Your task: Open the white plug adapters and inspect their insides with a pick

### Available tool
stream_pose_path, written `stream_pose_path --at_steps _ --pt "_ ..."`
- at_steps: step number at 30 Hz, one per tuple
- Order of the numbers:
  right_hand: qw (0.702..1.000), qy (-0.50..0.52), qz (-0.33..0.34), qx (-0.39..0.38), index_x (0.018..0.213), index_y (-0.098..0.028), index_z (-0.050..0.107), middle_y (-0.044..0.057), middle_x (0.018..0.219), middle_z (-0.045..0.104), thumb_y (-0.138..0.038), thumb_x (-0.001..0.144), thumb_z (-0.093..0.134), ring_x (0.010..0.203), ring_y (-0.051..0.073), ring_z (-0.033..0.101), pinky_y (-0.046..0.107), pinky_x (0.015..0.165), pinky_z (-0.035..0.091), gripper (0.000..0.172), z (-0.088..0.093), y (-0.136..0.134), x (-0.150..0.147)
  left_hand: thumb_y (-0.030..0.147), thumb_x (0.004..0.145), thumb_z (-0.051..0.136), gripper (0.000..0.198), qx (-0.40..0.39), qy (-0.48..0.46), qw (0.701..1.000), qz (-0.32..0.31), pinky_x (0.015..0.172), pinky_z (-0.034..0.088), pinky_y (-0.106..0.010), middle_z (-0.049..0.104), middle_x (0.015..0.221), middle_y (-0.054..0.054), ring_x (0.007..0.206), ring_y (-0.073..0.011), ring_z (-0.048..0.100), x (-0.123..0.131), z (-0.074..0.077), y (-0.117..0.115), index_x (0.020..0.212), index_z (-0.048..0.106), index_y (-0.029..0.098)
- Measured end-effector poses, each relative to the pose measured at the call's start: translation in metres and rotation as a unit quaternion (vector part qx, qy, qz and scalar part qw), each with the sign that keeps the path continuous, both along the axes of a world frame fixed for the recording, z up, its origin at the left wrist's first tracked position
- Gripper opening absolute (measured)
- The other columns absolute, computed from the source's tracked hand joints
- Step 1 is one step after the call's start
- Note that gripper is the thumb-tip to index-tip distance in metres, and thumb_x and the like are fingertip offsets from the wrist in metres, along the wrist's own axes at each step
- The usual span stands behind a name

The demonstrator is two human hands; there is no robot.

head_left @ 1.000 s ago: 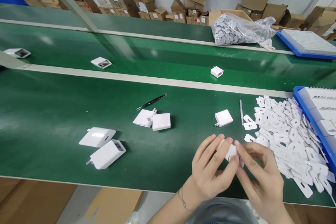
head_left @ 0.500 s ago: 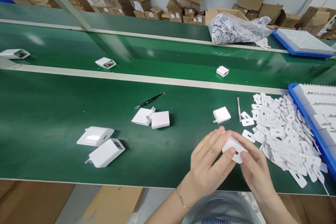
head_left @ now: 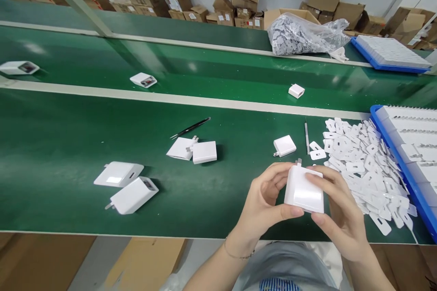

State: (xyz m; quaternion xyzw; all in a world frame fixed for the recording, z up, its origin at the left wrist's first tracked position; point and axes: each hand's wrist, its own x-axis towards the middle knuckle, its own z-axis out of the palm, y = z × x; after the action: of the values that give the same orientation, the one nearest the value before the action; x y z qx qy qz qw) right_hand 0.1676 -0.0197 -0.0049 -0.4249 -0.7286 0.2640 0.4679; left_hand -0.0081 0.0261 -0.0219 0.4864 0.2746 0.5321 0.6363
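Observation:
A white charger plug (head_left: 303,190) is held between both hands in front of me, its broad glossy face up and its metal prongs pointing away. My left hand (head_left: 264,204) grips its left side, thumb along the near edge. My right hand (head_left: 343,209) closes on its right side, fingers over the top face and thumb at the near corner. Just beyond lies another white charger (head_left: 285,145). Right of that are a thin pen-like tool (head_left: 306,136) and a heap of small white slotted plates (head_left: 362,163).
Black tweezers (head_left: 190,128) lie beside two chargers (head_left: 205,152) mid-table. Two more chargers (head_left: 134,195) are at left. Several sit on the green conveyor (head_left: 211,84) behind a pale rail. A blue-edged tray (head_left: 406,163) borders the right. A bag of small parts (head_left: 300,36) rests farther back.
The held charger has been turned, so its broad face shows instead of its slotted end. My fingers have shifted around it. Chargers on the conveyor have moved slightly right.

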Motion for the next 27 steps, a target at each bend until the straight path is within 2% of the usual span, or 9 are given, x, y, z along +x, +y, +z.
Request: stream_pose_path --at_steps 6,8,12,16,18,20,21,24,27 --pt "0.987 -0.052 -0.029 0.150 0.141 -0.023 0.056 0.014 0.130 0.051 -0.019 0.101 0.045 0.120 0.029 0.054 0.044 0.087 0.055 0.042 0.002 0.004 -0.011 0.054 0.061 0.093 0.059 -0.021 -0.044 0.999 0.023 0.068 0.064 -0.030 0.078 0.100 -0.009 0.088 -0.0260 0.076 0.011 0.008 -0.007 0.108 0.077 0.022" --pt "0.983 -0.045 -0.044 0.171 0.134 -0.023 0.060 0.014 0.126 0.052 -0.018 0.101 0.043 0.116 0.028 0.055 0.044 0.084 0.055 0.037 0.004 0.007 -0.015 0.054 0.062 0.093 0.058 -0.028 -0.045 0.998 0.033 0.070 0.064 -0.030 0.077 0.100 -0.009 0.089 -0.0263 0.076 0.014 0.010 -0.007 0.107 0.077 0.021" --pt "0.990 0.011 -0.054 0.129 0.125 -0.028 0.064 0.012 0.124 0.055 -0.018 0.102 0.043 0.113 0.028 0.058 0.045 0.084 0.054 0.033 0.004 0.009 -0.016 0.051 0.063 0.093 0.055 -0.036 -0.048 0.997 0.055 0.077 0.064 -0.031 0.077 0.100 -0.008 0.096 -0.0276 0.076 0.020 0.010 -0.008 0.106 0.078 0.021" --pt "0.994 0.059 -0.041 0.078 0.128 -0.032 0.065 0.010 0.130 0.058 -0.027 0.105 0.047 0.120 0.027 0.060 0.044 0.092 0.056 0.030 -0.005 0.008 -0.004 0.049 0.065 0.093 0.056 -0.037 -0.028 0.996 0.073 0.082 0.064 -0.033 0.080 0.104 -0.011 0.099 -0.0293 0.077 0.028 0.008 -0.007 0.110 0.078 0.020" --pt "0.994 0.099 -0.020 0.037 0.140 -0.033 0.057 0.011 0.137 0.059 -0.040 0.105 0.049 0.127 0.027 0.059 0.044 0.097 0.057 0.036 -0.010 0.005 0.006 0.050 0.066 0.091 0.056 -0.029 -0.003 0.997 0.073 0.082 0.064 -0.034 0.081 0.105 -0.012 0.099 -0.0297 0.078 0.033 0.008 -0.007 0.111 0.078 0.019" --pt "0.993 0.114 -0.030 0.007 0.147 -0.032 0.049 0.012 0.139 0.059 -0.048 0.102 0.053 0.131 0.028 0.058 0.044 0.101 0.057 0.048 -0.013 -0.001 0.014 0.051 0.068 0.090 0.055 -0.019 0.024 0.997 0.067 0.082 0.065 -0.035 0.081 0.104 -0.014 0.097 -0.0299 0.078 0.039 0.008 -0.007 0.110 0.078 0.017" --pt "0.993 0.110 -0.050 0.007 0.146 -0.031 0.050 0.012 0.137 0.059 -0.047 0.102 0.055 0.130 0.028 0.058 0.043 0.101 0.057 0.048 -0.013 -0.005 0.017 0.052 0.068 0.090 0.056 -0.014 0.034 0.997 0.064 0.082 0.065 -0.035 0.081 0.103 -0.015 0.096 -0.0300 0.078 0.042 0.008 -0.007 0.109 0.077 0.016" --pt "0.988 0.102 -0.114 0.035 0.128 -0.029 0.066 0.010 0.125 0.062 -0.034 0.102 0.055 0.120 0.025 0.061 0.040 0.099 0.057 0.028 -0.007 -0.019 0.023 0.052 0.066 0.090 0.056 -0.010 0.049 0.998 0.047 0.084 0.065 -0.035 0.081 0.105 -0.014 0.098 -0.0305 0.078 0.053 0.006 -0.015 0.108 0.077 0.016" --pt "0.986 0.113 -0.120 0.033 0.117 -0.026 0.070 0.010 0.119 0.062 -0.038 0.101 0.056 0.119 0.024 0.061 0.041 0.102 0.055 0.024 0.000 -0.028 0.032 0.051 0.070 0.089 0.054 -0.049 0.068 0.996 0.044 0.083 0.065 -0.034 0.080 0.111 -0.013 0.100 -0.0303 0.078 0.063 0.005 -0.029 0.111 0.076 0.018"
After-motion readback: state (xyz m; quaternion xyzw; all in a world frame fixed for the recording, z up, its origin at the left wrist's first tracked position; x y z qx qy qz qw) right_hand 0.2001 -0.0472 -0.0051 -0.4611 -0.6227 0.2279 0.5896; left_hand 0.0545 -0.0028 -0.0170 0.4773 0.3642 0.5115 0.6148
